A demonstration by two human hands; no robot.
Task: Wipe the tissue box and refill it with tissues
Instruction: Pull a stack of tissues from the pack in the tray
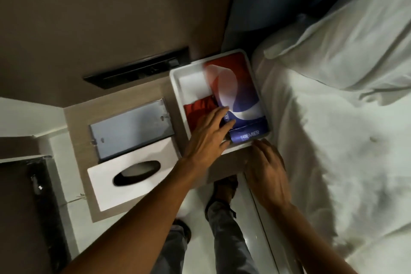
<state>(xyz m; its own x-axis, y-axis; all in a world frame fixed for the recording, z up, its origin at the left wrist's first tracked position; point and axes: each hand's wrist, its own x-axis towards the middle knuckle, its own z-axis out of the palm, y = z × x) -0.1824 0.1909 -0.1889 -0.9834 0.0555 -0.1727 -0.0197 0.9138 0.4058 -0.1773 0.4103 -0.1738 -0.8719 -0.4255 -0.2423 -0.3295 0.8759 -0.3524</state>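
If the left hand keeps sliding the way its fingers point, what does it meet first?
The left hand points up-right into the white box, fingertips already on the tissue pack. Going on, it would ride over the pack toward the box's far wall, though depth is hard to judge.

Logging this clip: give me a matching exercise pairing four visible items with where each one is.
Items:
1. tissue pack
2. white lid with oval slot
3. left hand
4. right hand

Places:
A. at the near outer edge of the white box
B. lying in the open white box
C. flat on the bedside table, left of the box
D. reaching into the box, fingers on the pack

Pairs: 1-B, 2-C, 3-D, 4-A
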